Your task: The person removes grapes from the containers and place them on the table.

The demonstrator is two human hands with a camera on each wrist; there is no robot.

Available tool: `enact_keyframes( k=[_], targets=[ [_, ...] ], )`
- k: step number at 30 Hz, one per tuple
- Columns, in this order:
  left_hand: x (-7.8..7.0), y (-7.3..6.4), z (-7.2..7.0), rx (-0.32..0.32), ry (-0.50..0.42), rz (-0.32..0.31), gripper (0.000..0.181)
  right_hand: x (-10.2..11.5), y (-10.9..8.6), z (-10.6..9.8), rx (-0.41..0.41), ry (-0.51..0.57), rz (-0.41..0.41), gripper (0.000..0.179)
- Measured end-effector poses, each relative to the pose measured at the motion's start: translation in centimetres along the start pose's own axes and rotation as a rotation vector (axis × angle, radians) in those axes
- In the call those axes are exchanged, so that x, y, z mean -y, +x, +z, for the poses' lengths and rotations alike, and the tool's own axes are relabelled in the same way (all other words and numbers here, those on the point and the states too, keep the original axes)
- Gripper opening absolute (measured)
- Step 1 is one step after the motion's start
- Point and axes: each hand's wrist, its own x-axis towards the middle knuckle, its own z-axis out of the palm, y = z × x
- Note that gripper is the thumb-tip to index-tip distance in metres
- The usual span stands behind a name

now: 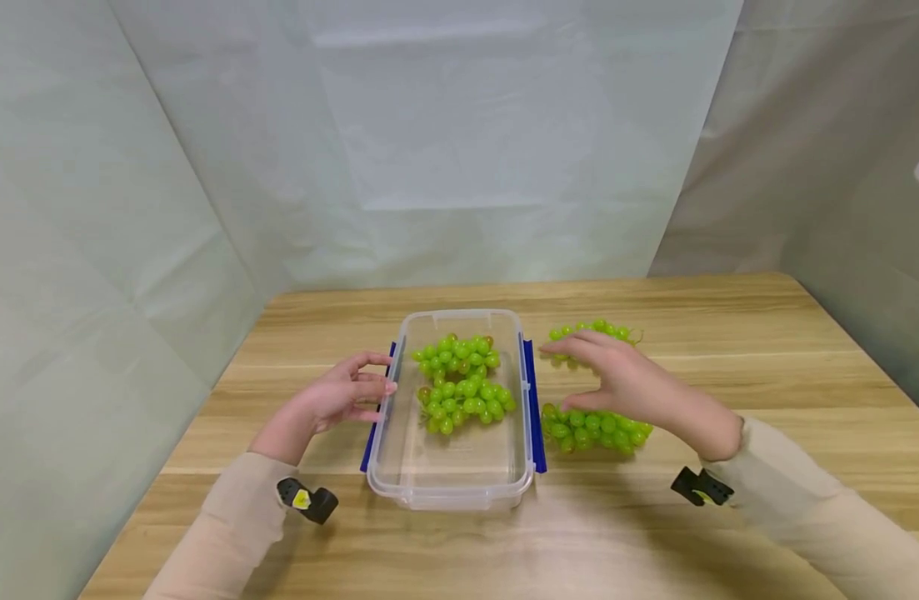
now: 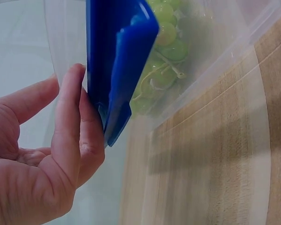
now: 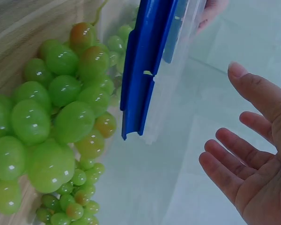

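A clear plastic container point(image 1: 459, 490) with blue side latches sits lidless on the wooden table, with two bunches of green grapes point(image 1: 466, 404) inside. My left hand point(image 1: 339, 396) is at its left side, fingertips right at the rim by the blue latch point(image 2: 117, 61). To the container's right, my right hand point(image 1: 620, 375) hovers over the table with fingers and thumb spread, holding nothing. Below it lies a near bunch of green grapes point(image 1: 597, 429), some tinged brown. Farther back, another grape bunch point(image 1: 601, 329) is partly hidden behind that hand.
The wooden table point(image 1: 766, 358) runs back to a pale sheet point(image 1: 444, 150) hung behind it. Similar sheets hang at the left and right sides. Both wrists carry small black cameras strapped over the light sleeves point(image 1: 237, 508).
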Motion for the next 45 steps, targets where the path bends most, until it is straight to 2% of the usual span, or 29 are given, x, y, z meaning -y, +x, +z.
enact_keyframes(
  k=[9,23,29,38,45],
  targets=[
    [0.1,0.2,0.0,-0.003,-0.012,0.002,0.061,0.7,1.3,0.0,0.041,0.024,0.057,0.064],
    [0.1,0.1,0.1,-0.017,-0.031,-0.009,0.062,1.4,3.4,1.0,0.114,0.051,0.042,0.064],
    [0.2,0.1,0.0,0.001,-0.055,0.004,0.062,1.8,4.3,1.3,0.164,0.067,0.066,0.064],
    [0.5,-0.4,0.0,0.024,-0.061,0.017,0.061,2.0,5.0,2.7,0.188,0.062,0.032,0.062],
    [0.4,-0.6,-0.1,0.018,-0.063,0.017,0.06,2.4,5.7,3.6,0.221,0.076,0.05,0.065]
  ],
)
